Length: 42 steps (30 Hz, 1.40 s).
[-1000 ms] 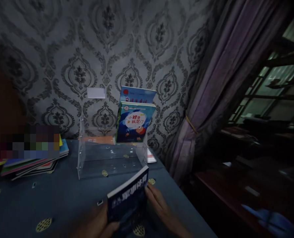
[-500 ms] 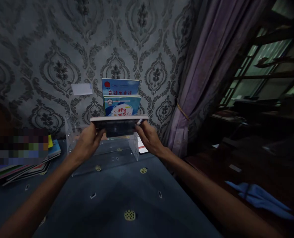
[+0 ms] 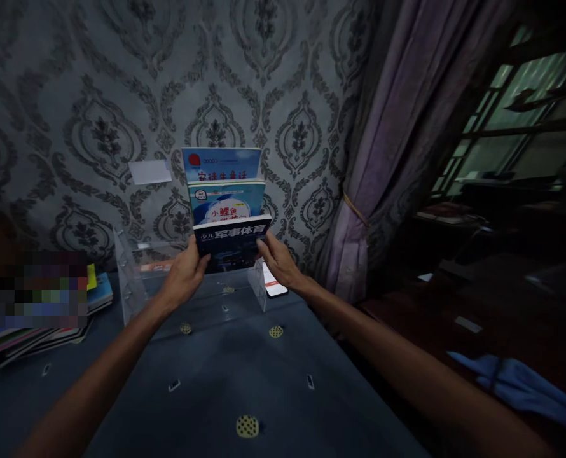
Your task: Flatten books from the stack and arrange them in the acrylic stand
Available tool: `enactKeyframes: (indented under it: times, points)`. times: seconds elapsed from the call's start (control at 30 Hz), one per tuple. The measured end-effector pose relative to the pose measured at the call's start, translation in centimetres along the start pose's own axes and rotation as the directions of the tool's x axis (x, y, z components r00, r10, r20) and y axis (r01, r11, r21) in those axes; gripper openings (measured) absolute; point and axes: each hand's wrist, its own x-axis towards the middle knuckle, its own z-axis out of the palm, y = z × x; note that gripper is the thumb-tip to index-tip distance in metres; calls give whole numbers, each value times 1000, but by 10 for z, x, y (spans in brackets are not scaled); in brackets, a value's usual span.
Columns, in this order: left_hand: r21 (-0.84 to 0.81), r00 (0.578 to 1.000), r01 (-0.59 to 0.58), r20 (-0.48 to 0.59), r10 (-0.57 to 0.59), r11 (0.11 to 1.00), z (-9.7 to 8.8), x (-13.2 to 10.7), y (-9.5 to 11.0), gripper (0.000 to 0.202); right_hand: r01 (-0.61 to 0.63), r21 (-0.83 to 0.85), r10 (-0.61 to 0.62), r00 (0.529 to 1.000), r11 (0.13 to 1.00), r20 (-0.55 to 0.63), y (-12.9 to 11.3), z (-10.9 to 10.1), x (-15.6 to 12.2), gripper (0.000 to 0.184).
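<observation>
A dark-covered book with white lettering is held nearly upright between both hands. My left hand is closed on its left edge, thumb on the front cover. On the opposite edge, my right hand grips it the same way. The book is at the clear acrylic rack; whether its lower edge rests on the rack cannot be made out. Behind it stand a light-blue book and, taller at the back, another blue book, their lower parts covered.
A pile of books lies at the left on the blue tablecloth. Right of the rack sits a phone with a lit screen. Patterned wallpaper backs the table, and a tied purple curtain hangs at the right.
The dark book has tipped from almost flat to nearly upright, so its cover title now shows. Both hands moved with it and still hold it. The view shifted slightly.
</observation>
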Motion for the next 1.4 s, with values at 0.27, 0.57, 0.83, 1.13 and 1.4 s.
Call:
enactKeyframes:
  times: [0.27, 0.57, 0.83, 1.13, 1.4]
  points:
    - [123, 999, 37, 0, -37, 992, 19, 3, -7, 33, -9, -67, 9, 1000, 998, 4, 25, 3, 5, 21]
    - [478, 978, 165, 36, -207, 863, 25, 3, -3, 19, -35, -143, 15, 990, 989, -141, 32, 10, 6, 23]
    - [421, 977, 194, 3, -215, 886, 34, -3, -9, 5, -144, -103, 123, 974, 984, -190, 40, 12, 4, 28]
    - [481, 958, 221, 57, -282, 848, 31, 3, 3, 6, -118, -125, 92, 976, 985, -197, 46, 14, 5, 23]
    - [468, 948, 232, 88, -306, 853, 26, -1, 5, 10, -108, -67, 94, 978, 992, -184, 45, 11, 3, 26]
